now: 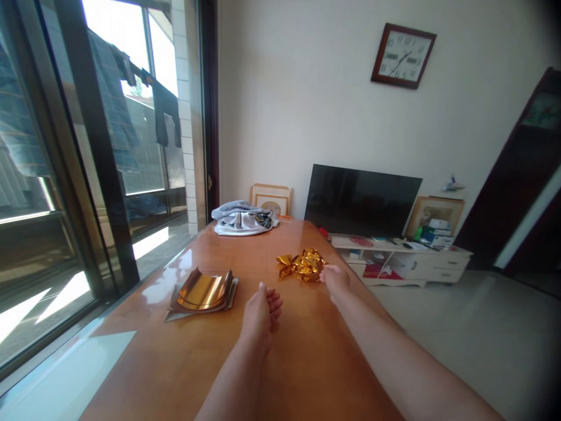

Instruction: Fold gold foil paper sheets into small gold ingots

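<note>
My left hand [262,313] rests on the orange wooden table [280,362], fingers curled loosely under, holding nothing that I can see. My right hand [335,278] reaches further out and its fingertips pinch the edge of a crumpled pile of gold foil [304,264]. To the left of my left hand lies a stack of curved gold foil sheets [202,290] on grey backing paper, a hand's width away.
A grey bundle of cloth [243,220] lies at the table's far end. Large glass windows [87,175] run along the left. A dark TV [360,199] leans on a low white cabinet [403,257] to the right, beyond the table edge.
</note>
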`<state>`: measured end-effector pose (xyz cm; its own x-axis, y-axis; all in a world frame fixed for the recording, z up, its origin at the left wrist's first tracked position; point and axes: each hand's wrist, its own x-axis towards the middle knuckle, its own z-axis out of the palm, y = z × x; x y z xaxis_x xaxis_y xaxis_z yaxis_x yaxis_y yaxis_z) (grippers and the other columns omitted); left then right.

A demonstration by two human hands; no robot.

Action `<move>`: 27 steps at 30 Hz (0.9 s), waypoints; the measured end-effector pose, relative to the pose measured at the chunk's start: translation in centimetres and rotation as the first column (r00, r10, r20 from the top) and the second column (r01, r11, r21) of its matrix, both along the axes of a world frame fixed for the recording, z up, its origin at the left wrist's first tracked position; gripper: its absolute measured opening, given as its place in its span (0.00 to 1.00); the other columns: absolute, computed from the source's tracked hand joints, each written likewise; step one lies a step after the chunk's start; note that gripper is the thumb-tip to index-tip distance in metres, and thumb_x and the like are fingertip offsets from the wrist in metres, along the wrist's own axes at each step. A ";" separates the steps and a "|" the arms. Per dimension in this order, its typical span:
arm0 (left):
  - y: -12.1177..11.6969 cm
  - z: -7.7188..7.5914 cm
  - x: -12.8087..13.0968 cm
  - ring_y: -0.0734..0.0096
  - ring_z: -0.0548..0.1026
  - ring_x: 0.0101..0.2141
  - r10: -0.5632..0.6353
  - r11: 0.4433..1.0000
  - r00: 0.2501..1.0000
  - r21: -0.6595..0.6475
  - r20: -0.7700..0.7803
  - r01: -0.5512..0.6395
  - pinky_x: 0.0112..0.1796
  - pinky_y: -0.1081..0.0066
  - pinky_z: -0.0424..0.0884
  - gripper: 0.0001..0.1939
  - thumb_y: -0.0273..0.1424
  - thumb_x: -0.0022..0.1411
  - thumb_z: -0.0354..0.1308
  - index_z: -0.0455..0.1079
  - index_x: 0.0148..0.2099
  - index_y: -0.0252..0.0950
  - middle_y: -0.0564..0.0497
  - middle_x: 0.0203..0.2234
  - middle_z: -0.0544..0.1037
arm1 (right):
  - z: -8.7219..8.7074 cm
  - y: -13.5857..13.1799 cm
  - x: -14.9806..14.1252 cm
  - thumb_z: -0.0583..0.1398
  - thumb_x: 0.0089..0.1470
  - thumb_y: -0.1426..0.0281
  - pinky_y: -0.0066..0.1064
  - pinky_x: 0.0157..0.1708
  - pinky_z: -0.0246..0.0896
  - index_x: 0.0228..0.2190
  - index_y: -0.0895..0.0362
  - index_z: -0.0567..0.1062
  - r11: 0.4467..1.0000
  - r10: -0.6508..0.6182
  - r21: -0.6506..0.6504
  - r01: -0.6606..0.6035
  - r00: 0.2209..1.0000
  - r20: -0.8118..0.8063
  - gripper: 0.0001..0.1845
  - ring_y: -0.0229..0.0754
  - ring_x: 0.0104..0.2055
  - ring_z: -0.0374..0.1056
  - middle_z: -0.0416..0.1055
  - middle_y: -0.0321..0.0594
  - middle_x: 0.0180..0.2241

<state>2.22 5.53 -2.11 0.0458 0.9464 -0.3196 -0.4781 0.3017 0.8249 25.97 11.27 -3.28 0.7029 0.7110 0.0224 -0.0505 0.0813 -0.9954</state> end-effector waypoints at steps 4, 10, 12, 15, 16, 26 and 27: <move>-0.1 0.3 -0.2 0.62 0.81 0.39 0.007 1.000 1.000 -0.003 -0.012 -0.008 0.40 0.64 0.72 0.23 0.48 0.66 0.55 0.72 0.46 0.32 0.37 0.43 0.80 | -0.2 -2.9 -0.3 0.67 0.44 0.69 0.28 0.24 0.65 0.26 0.57 0.75 0.997 0.078 0.021 -0.077 0.995 -0.067 0.06 0.39 0.24 0.70 0.75 0.38 0.21; -0.2 1.0 -0.9 0.66 0.80 0.37 0.045 0.998 0.998 0.046 -0.049 -0.042 0.37 0.68 0.71 0.17 0.42 0.64 0.58 0.72 0.44 0.32 0.39 0.41 0.80 | -1.0 -8.9 -0.5 0.66 0.48 0.64 0.28 0.24 0.66 0.31 0.59 0.77 0.966 0.253 -0.001 -0.257 0.949 -0.189 0.11 0.38 0.24 0.70 0.76 0.43 0.26; -0.3 1.1 -1.1 0.67 0.79 0.35 0.059 0.995 0.996 0.086 -0.065 -0.054 0.35 0.70 0.70 0.16 0.42 0.61 0.60 0.72 0.42 0.33 0.40 0.40 0.80 | -1.3 -10.5 -0.4 0.66 0.50 0.62 0.28 0.23 0.66 0.31 0.59 0.77 0.958 0.280 -0.005 -0.288 0.936 -0.215 0.12 0.38 0.25 0.70 0.76 0.44 0.26; -0.4 1.4 -1.3 0.66 0.78 0.35 0.086 0.989 0.991 0.125 -0.101 -0.074 0.35 0.70 0.70 0.16 0.41 0.57 0.63 0.72 0.39 0.33 0.42 0.38 0.80 | -1.8 -11.9 -0.3 0.65 0.51 0.60 0.26 0.22 0.63 0.31 0.59 0.76 0.956 0.284 -0.009 -0.294 0.931 -0.229 0.14 0.36 0.23 0.68 0.75 0.42 0.25; -0.4 1.4 -1.4 0.66 0.78 0.35 0.095 0.988 0.989 0.134 -0.117 -0.079 0.35 0.69 0.70 0.16 0.41 0.56 0.64 0.72 0.39 0.33 0.42 0.37 0.80 | -2.0 -12.2 -0.4 0.64 0.51 0.59 0.26 0.22 0.62 0.31 0.59 0.76 0.957 0.282 -0.005 -0.291 0.932 -0.226 0.14 0.36 0.23 0.68 0.74 0.41 0.25; 0.2 0.8 -2.9 0.66 0.78 0.34 0.213 0.945 0.944 0.300 -0.252 -0.133 0.35 0.68 0.70 0.21 0.45 0.52 0.65 0.73 0.40 0.34 0.44 0.36 0.80 | -2.0 -13.3 -1.7 0.63 0.53 0.55 0.24 0.20 0.55 0.30 0.58 0.75 0.934 0.356 0.014 -0.356 0.934 -0.035 0.17 0.34 0.22 0.63 0.71 0.36 0.24; 0.3 0.7 -3.0 0.66 0.78 0.34 0.226 0.939 0.936 0.314 -0.268 -0.137 0.35 0.68 0.70 0.21 0.45 0.52 0.64 0.73 0.41 0.34 0.45 0.36 0.80 | -2.0 -13.3 -1.7 0.63 0.53 0.55 0.24 0.20 0.55 0.30 0.58 0.75 0.931 0.365 0.007 -0.365 0.931 -0.013 0.17 0.34 0.22 0.62 0.70 0.36 0.23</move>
